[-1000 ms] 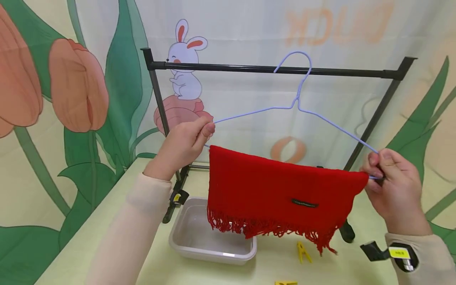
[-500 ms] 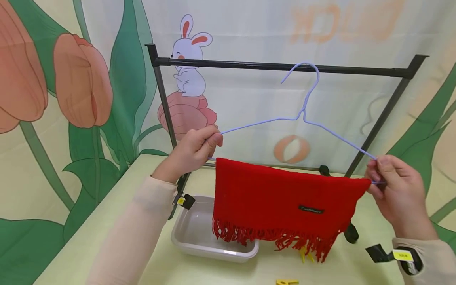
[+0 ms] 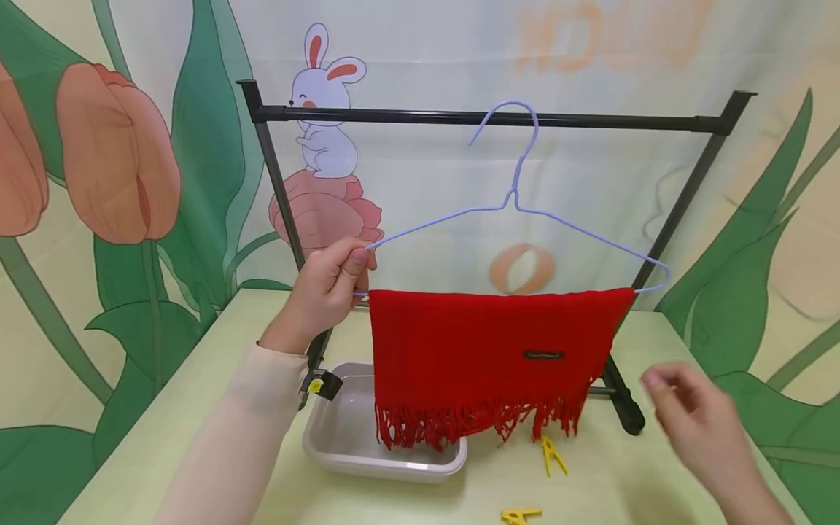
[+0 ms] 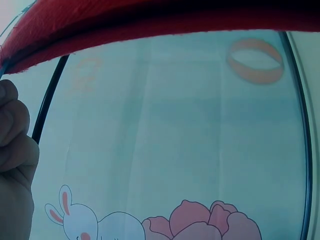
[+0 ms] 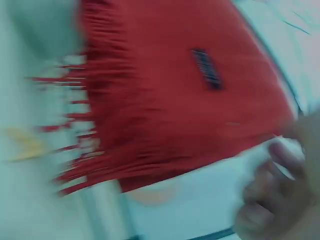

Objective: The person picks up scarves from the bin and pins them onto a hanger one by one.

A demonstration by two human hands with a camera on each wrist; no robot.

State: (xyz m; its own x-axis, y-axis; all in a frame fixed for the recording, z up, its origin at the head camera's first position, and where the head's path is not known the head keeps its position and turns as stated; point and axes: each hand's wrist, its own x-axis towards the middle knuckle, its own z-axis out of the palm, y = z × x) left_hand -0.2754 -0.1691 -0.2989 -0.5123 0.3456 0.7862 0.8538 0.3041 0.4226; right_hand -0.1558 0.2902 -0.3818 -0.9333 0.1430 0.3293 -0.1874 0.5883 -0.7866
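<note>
A red fringed scarf with a small dark label hangs folded over the lower bar of a thin lilac hanger. My left hand grips the hanger's left corner. The hanger's hook overlaps the black rack's top bar in the head view; whether it touches the bar, I cannot tell. Low at the right, apart from the hanger, my right hand holds nothing, its fingers loosely bent. Motion blurs the right wrist view. In the left wrist view the scarf crosses the top.
Behind the scarf stands a black rack on the pale table. A grey-white basin sits under the scarf's left half, partly covered by it. Two yellow clothespins, a farther clothespin and a nearer clothespin, lie on the table.
My right hand has let go of the hanger's right corner and dropped down. The hanger's right side and the scarf have risen to nearly level. My left hand keeps its grip.
</note>
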